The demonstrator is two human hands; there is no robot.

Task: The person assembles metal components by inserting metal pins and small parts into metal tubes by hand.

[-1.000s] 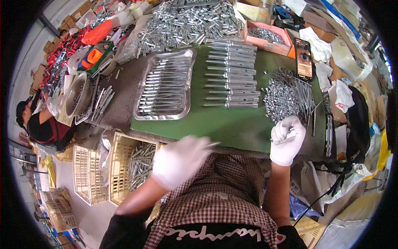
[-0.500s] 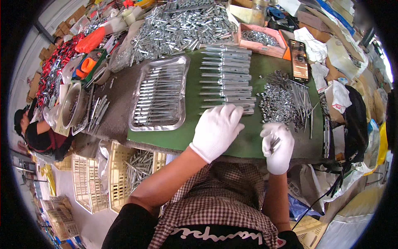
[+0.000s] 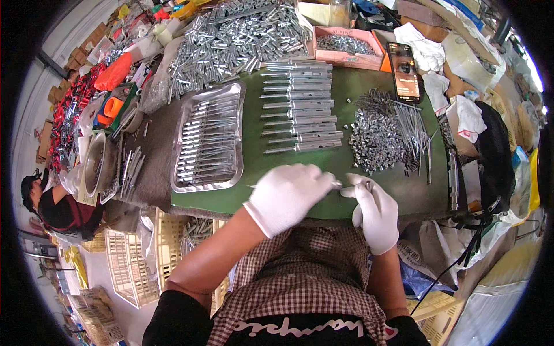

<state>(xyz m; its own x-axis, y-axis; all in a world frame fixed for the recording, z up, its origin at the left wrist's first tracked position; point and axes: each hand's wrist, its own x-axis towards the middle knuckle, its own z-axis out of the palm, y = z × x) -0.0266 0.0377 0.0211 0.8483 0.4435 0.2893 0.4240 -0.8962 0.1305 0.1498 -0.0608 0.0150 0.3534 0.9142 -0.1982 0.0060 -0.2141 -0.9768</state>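
My left hand, in a white glove, is closed around a slim metal tube with a thin rod; its thin tip pokes out on the left and its other end on the right. Close by, my right hand, also gloved, pinches a small metal piece near that right end; its exact shape is too small to tell. Beyond my hands, a column of metal tubes with thin rods lies on the green mat. Right of it are a heap of small metal pieces and a bundle of thin rods.
A metal tray of slim rods stands on the left. A large heap of metal tubes, a pink box of small parts and a phone lie farther back. Plastic crates stand below; another person is at far left.
My left hand has drawn back from the column's near end with a metal tube in it. My right hand has moved left toward it, and the two are now close together. The view has shifted slightly.
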